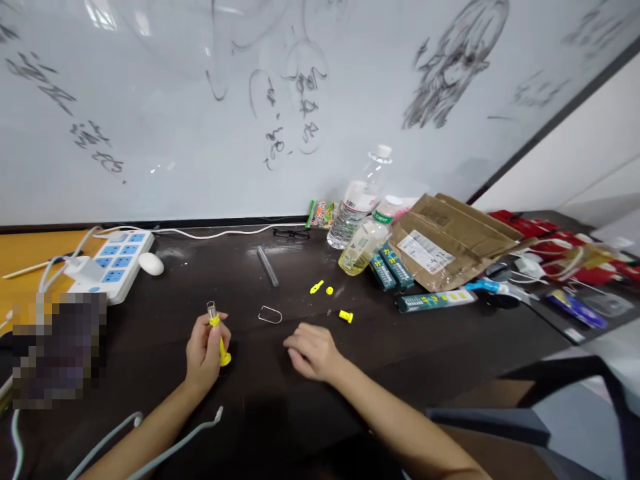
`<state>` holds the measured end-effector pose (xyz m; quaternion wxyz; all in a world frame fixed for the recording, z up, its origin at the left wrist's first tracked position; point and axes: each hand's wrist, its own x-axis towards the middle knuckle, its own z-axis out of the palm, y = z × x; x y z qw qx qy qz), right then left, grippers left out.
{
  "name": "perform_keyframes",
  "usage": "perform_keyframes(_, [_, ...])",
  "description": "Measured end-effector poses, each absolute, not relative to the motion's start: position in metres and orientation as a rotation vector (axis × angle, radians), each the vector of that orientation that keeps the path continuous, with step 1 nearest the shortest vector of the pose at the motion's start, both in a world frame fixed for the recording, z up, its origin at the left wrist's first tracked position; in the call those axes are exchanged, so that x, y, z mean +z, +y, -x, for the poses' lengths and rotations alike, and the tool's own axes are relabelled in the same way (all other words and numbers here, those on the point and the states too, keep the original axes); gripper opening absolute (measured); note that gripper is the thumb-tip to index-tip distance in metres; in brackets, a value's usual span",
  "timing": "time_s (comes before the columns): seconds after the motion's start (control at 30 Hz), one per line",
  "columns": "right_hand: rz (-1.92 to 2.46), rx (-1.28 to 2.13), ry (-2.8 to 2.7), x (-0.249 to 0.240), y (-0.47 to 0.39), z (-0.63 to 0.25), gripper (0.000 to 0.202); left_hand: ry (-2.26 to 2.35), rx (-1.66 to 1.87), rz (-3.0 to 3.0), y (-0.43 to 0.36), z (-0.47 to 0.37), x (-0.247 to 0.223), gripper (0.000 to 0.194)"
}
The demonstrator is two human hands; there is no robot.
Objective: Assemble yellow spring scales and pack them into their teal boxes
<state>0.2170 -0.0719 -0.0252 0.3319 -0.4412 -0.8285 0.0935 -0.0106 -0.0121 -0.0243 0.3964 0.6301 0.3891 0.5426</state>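
Note:
My left hand [203, 353] is closed around a slim yellow plastic piece [225, 358], held upright. It has a round flared foot, and a small silvery metal part with a wire loop stands at its top. My right hand [314, 351] rests on the dark table with loosely bent fingers and the thumb apart; nothing shows in it. Between and beyond the hands lies a bent metal wire loop [270, 315]. Past my right hand are a short yellow tube piece [345, 317], a small yellow ring [329, 291] and a flat yellow piece [317, 287].
A clear tube [267, 267] lies farther back. Bottles [367, 237], teal boxes [435, 301] and a brown parcel bag [445, 233] crowd the right. At left are a power strip [117, 263], a white mouse [151, 264] and cables [175, 450]. A whiteboard [200, 167] stands behind.

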Motion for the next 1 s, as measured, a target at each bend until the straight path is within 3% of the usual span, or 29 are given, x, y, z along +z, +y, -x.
perform_keyframes(0.2, [1.27, 0.186, -2.141, -0.033, -0.05, -0.229, 0.034, 1.021, 1.371, -1.593, -0.015, 0.013, -0.027, 0.019])
perform_keyframes(0.43, [1.305, 0.234, -2.144, -0.034, -0.052, -0.225, 0.038, 1.033, 1.335, -1.63, -0.011, 0.012, -0.029, 0.023])
perform_keyframes(0.7, [1.303, 0.232, -2.179, -0.018, -0.061, -0.226, 0.031, 0.983, 1.21, -1.814, -0.013, 0.007, -0.028, 0.028])
perform_keyframes(0.87, [1.673, 0.009, -1.927, -0.003, -0.079, -0.29, 0.021, 0.827, 0.932, -1.787, -0.017, -0.006, -0.016, 0.028])
perform_keyframes(1.0, [1.817, 0.107, -1.941, -0.019, -0.096, -0.335, 0.019, 0.731, 0.753, -1.703, -0.022, -0.018, -0.006, 0.028])
